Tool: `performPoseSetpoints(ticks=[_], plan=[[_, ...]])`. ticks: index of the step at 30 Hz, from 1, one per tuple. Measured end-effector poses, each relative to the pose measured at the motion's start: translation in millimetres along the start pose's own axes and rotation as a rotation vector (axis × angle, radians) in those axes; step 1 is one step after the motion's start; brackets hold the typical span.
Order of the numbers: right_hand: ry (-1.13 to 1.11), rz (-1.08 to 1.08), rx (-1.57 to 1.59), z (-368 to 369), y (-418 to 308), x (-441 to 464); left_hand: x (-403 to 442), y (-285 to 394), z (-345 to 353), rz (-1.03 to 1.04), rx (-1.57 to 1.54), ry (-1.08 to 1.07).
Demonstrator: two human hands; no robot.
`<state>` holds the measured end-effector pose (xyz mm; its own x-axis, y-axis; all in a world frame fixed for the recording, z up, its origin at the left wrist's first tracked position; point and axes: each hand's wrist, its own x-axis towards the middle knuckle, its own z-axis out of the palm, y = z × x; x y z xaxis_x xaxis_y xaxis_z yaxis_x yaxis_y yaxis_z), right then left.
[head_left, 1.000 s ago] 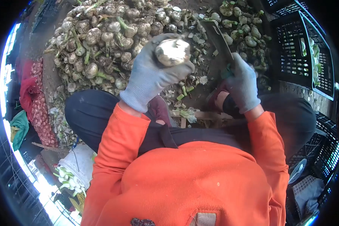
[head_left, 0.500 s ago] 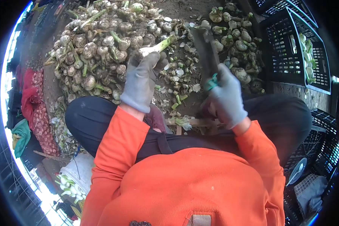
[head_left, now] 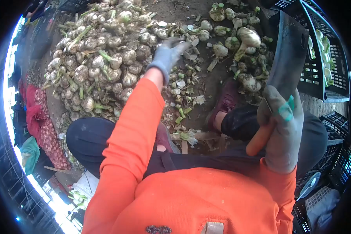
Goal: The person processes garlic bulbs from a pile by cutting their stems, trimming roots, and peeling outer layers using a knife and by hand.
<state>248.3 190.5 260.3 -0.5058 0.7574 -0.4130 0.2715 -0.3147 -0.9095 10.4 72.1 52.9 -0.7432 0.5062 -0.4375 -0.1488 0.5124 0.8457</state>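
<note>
My gloved left hand (head_left: 168,56) reaches over the right edge of a big heap of garlic bulbs (head_left: 89,70), its fingers apart and slightly blurred, with no bulb visible in it. My gloved right hand (head_left: 282,128) is wrapped around the wooden handle of a wide-bladed knife (head_left: 286,54), the blade pointing up and away from me. A green tie (head_left: 286,110) shows by the blade's base. Beyond the knife, to its left, a blurred garlic bulb (head_left: 249,38) with its stem lies over a smaller group of bulbs (head_left: 249,82).
Cut stems and peelings (head_left: 183,91) litter the ground between the heaps. A black crate (head_left: 335,58) with trimmed white and green pieces stands at the right. Red net sacks (head_left: 46,132) lie at the left, near a white bucket (head_left: 85,184) at lower left.
The garlic bulb has left my left hand, which has moved forward and opened. My right hand has drawn back to the right with the knife. A blurred bulb now shows over the right-hand group.
</note>
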Motion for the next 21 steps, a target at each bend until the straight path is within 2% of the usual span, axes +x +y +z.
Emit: performPoseSetpoints(ticks=[1, 2, 3, 4, 6, 7, 11, 15, 18, 19, 20, 21], plan=[[-0.015, 0.019, 0.018, 0, 1, 2, 15, -8, -13, -0.095, 0.443, 0.147], [-0.032, 0.041, 0.034, 0, 0, 4, 25, -7, -21, -0.152, 0.712, 0.143], [-0.056, 0.079, 0.059, -2, 0, 6, 39, -26, -26, -0.089, 0.891, 0.153], [-0.079, 0.119, 0.083, -3, -1, 7, 50, -33, -27, -0.196, 0.997, 0.096], [-0.136, 0.212, 0.157, -7, -3, 12, 57, -43, -24, -0.212, 1.096, 0.065], [-0.090, 0.197, 0.103, -3, -3, 14, 60, -43, -18, -0.226, 1.150, 0.078], [-0.057, 0.179, 0.018, 9, 3, 20, 69, -34, -16, -0.286, 1.014, 0.194], [-0.079, 0.226, 0.021, 16, 5, 16, 69, -62, -19, -0.248, 0.949, 0.308], [-0.146, 0.235, 0.008, 10, 5, 15, 64, -71, -31, -0.366, 0.482, 0.165], [-0.170, 0.235, 0.003, 8, 6, 15, 46, -61, -26, -0.285, 0.390, 0.217], [-0.195, 0.233, -0.002, 6, 7, 14, 26, -52, -18, -0.310, -0.068, 0.168], [-0.204, 0.225, 0.000, 6, 9, 14, 27, -80, -21, -0.293, -0.438, 0.052]])
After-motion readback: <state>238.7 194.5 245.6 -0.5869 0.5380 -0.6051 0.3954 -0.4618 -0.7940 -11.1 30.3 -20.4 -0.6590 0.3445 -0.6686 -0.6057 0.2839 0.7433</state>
